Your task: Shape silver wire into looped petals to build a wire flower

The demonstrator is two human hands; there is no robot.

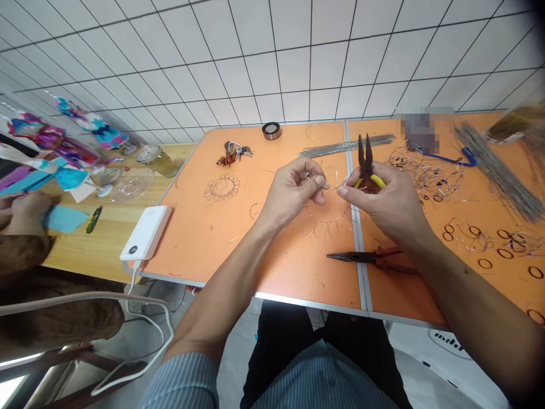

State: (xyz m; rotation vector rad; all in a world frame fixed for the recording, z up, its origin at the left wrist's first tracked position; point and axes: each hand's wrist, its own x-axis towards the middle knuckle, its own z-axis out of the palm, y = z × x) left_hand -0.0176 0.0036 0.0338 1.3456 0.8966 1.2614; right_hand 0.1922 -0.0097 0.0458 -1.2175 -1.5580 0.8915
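Above the orange table, my left hand (296,187) is closed, pinching a thin looped wire (331,176) between thumb and fingers. My right hand (392,199) is wrapped round yellow-handled needle-nose pliers (365,159), whose jaws point up and away from me, slightly apart. Its thumb and fingertip also come close to the wire; whether they touch it I cannot tell. Under the hands shows a ring of wire loops (327,228), partly hidden. Another looped wire ring (222,187) lies to the left. Red-handled needle-nose pliers (353,257) lie below my right hand, partly covered by my forearm.
A tape roll (271,130), a bunch of keys (234,152) and wire bundles (500,170) lie farther back. Tangled wire (430,170) and dark rings (484,263) spread at right. A white power bank (146,233) sits at left, near another person's hand (29,213).
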